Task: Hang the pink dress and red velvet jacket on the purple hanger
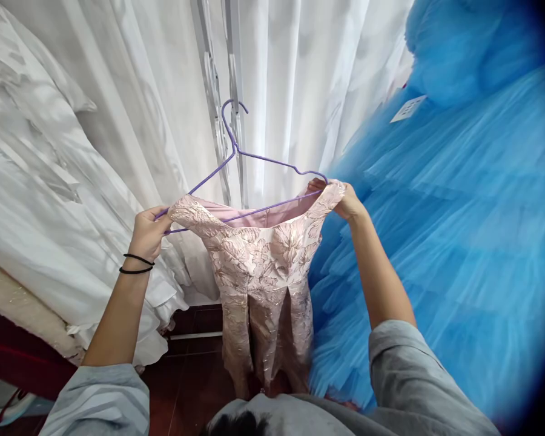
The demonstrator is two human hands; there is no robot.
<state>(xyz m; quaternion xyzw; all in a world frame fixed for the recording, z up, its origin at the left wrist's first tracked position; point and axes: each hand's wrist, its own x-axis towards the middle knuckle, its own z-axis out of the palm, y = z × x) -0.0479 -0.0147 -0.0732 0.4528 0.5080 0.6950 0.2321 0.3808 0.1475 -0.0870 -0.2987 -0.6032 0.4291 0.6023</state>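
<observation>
A pale pink dress (263, 254) with a raised floral pattern hangs in front of me on a purple wire hanger (264, 158). The hanger's hook points up and is free of any rail. My left hand (149, 233), with black bands at its wrist, pinches the left end of the hanger beside the dress's shoulder. At the other shoulder, my right hand (347, 201) grips the dress strap near the hanger's right end; its fingers are partly hidden behind the fabric. The neckline gapes, showing pink lining, and the lower bar crosses it at a slant.
White gowns (40, 163) hang along the left. A large blue tulle gown (454, 218) with a white tag (407, 109) fills the right side. Behind the hanger are a white curtain (290, 79) and metal uprights (218, 115). Dark tiled floor (181, 375) shows below.
</observation>
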